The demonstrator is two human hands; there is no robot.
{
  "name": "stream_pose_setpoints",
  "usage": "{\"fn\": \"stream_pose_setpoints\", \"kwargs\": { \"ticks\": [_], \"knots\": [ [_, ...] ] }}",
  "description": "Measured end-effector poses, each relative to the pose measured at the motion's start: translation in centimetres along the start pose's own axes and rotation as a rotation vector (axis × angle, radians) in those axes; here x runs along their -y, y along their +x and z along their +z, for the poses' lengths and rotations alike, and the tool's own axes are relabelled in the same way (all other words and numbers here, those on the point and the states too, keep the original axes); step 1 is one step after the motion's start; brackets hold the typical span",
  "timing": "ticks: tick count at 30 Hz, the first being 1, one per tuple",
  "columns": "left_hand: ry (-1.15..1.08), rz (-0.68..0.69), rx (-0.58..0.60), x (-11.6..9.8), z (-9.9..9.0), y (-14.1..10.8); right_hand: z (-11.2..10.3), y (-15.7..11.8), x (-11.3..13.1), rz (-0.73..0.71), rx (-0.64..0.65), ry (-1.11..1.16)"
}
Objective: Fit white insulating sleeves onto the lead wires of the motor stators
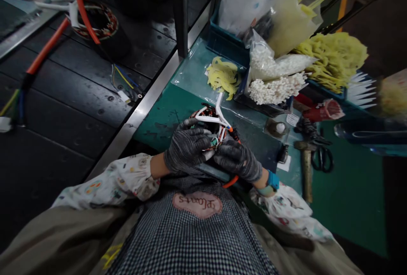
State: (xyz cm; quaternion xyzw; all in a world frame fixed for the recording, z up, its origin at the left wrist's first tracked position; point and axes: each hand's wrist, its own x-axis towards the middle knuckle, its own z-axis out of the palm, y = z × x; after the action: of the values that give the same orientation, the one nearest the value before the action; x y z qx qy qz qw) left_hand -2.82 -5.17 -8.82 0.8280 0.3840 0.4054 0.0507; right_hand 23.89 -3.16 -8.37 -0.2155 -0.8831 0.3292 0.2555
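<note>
A motor stator (203, 113) with copper windings stands on the green bench top just in front of my apron. White sleeved wires (208, 119) rise from it and run to an orange cable (234, 180) on its right. My left hand (190, 145), in a grey knit glove, is closed around the left and near side, its fingers over the rim. My right hand (239, 159), gloved alike, curls at the near right edge by the wires. Its fingertips are partly hidden, so I cannot tell exactly what they pinch. A small green piece shows between the hands.
Yellow insulation strips (222, 75) lie behind the stator. Bins hold white tubes (275, 88) and more yellow strips (333, 54). At the right are a hammer (307, 173), scissors (322, 158) and a red tape roll (326, 110). A black conveyor (63, 109) with other stators (98, 24) runs left.
</note>
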Motion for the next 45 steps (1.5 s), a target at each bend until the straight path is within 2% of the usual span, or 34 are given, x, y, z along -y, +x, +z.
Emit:
{"fn": "stream_pose_setpoints", "kwargs": {
  "ticks": [2, 4, 8, 10, 12, 15, 17, 18, 21, 23, 25, 28, 30, 32, 33, 36, 39, 41, 45],
  "knots": [
    [-0.022, -0.003, 0.008, -0.1, -0.1, 0.0, 0.3, 0.0, 0.5, -0.082, -0.01, 0.027],
    [-0.05, -0.013, 0.018, -0.1, 0.0, -0.1, 1.0, 1.1, 0.9, -0.07, -0.067, 0.089],
    [-0.009, -0.023, 0.02, 0.3, 0.7, -0.7, 1.9, 6.2, 0.0, 0.019, -0.409, -0.033],
    [0.024, 0.001, 0.015, 0.8, 1.0, -1.2, 1.0, 8.5, -0.9, 0.089, -0.54, -0.1],
    [0.045, 0.057, 0.061, 1.4, 0.8, -1.6, -0.5, 9.7, -1.5, 0.168, -0.635, -0.142],
    [0.138, 0.169, 0.151, 2.0, -0.9, -2.0, -1.9, 8.7, -1.4, 0.302, -0.725, -0.211],
    [0.228, 0.213, 0.176, 2.3, -2.5, -2.0, -1.4, 7.1, -1.2, 0.369, -0.673, -0.241],
    [0.26, 0.22, 0.191, 2.4, -3.4, -1.9, -0.9, 6.4, -1.2, 0.4, -0.598, -0.249],
    [0.248, 0.262, 0.321, 2.8, -5.5, -0.9, 0.2, 5.6, -1.9, 0.452, -0.252, -0.229],
    [0.194, 0.311, 0.475, 3.0, -6.5, 0.5, -0.3, 6.4, -3.0, 0.438, -0.086, -0.197],
    [0.194, 0.341, 0.582, 3.1, -7.1, 1.9, -1.7, 8.1, -4.6, 0.367, 0.012, -0.146],
    [0.271, 0.407, 0.592, 2.8, -7.8, 3.0, -3.6, 10.8, -6.7, 0.213, 0.197, -0.028],
    [0.325, 0.471, 0.556, 2.6, -8.0, 2.7, -3.9, 11.8, -7.4, 0.142, 0.275, 0.034],
    [0.376, 0.492, 0.479, 2.5, -8.1, 2.0, -3.6, 11.4, -7.2, 0.127, 0.204, -0.01],
    [0.394, 0.481, 0.444, 2.5, -8.0, 1.5, -3.5, 10.8, -6.9, 0.125, 0.109, -0.088],
    [0.349, 0.436, 0.377, 3.3, -7.1, 0.6, -4.1, 8.0, -5.9, 0.141, -0.286, -0.403],
    [0.244, 0.434, 0.29, 4.6, -5.7, 0.2, -6.3, 6.3, -5.8, 0.235, -0.611, -0.657],
    [0.2, 0.416, 0.217, 5.2, -4.6, -0.1, -7.5, 6.4, -6.5, 0.305, -0.714, -0.77],
    [0.187, 0.271, 0.137, 4.3, -2.8, -1.7, -8.2, 7.5, -8.2, 0.389, -0.707, -0.763]
  ]
}}
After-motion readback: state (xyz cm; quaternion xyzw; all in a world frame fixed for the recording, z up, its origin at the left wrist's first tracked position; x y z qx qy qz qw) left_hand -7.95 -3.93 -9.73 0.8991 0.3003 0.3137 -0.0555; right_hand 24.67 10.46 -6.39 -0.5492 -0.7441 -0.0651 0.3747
